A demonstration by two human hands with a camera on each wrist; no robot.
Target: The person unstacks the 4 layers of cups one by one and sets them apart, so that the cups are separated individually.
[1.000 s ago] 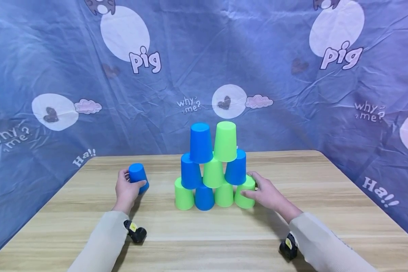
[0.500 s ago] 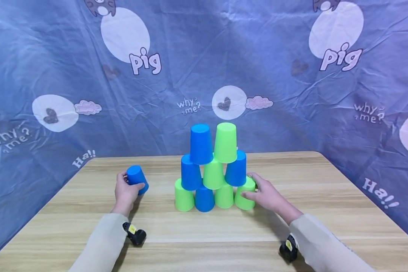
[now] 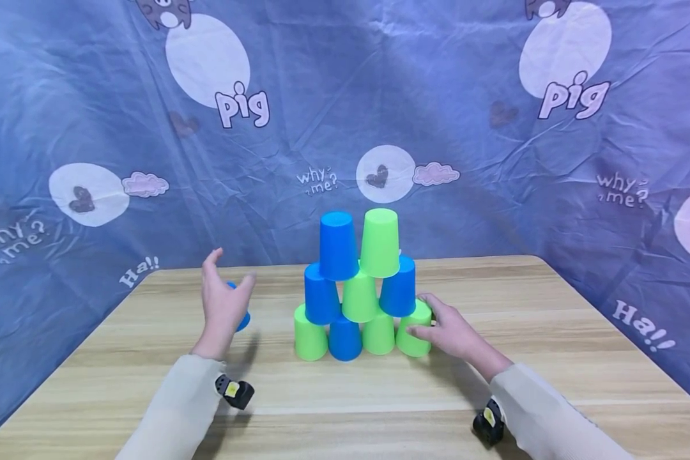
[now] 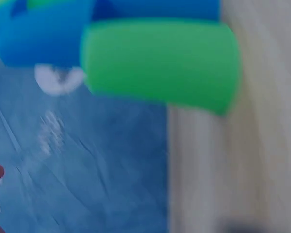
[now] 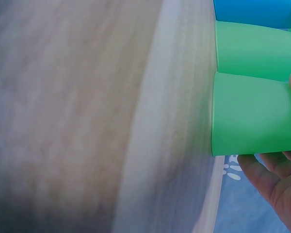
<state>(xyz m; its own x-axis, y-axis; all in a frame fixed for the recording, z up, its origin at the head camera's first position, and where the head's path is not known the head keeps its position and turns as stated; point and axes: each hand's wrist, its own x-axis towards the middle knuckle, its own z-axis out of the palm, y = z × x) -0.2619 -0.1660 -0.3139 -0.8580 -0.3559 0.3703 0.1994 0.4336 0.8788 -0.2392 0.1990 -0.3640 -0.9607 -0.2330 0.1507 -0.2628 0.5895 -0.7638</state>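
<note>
Upside-down cups form a three-level stack mid-table. On its top level stand a blue cup (image 3: 338, 246) and a green cup (image 3: 379, 243). Below them are a blue cup (image 3: 322, 295), a green cup (image 3: 359, 297) and another blue cup (image 3: 398, 289). My right hand (image 3: 453, 329) holds the green cup (image 3: 414, 340) at the bottom right end, thumb in front and fingers behind; the right wrist view shows this green cup (image 5: 254, 116) too. My left hand (image 3: 224, 303), raised with fingers apart, holds nothing. Behind it, mostly hidden, is a single blue cup (image 3: 244, 322).
The bottom level also has a green cup (image 3: 310, 337), a blue cup (image 3: 345, 340) and a green cup (image 3: 378, 335). All stand on a wooden table (image 3: 333, 409) before a blue printed cloth (image 3: 287, 140). The left wrist view is blurred.
My left hand has let go of the single blue cup and lifted off it, its fingers spreading. My right hand and the stack stay as they were.
</note>
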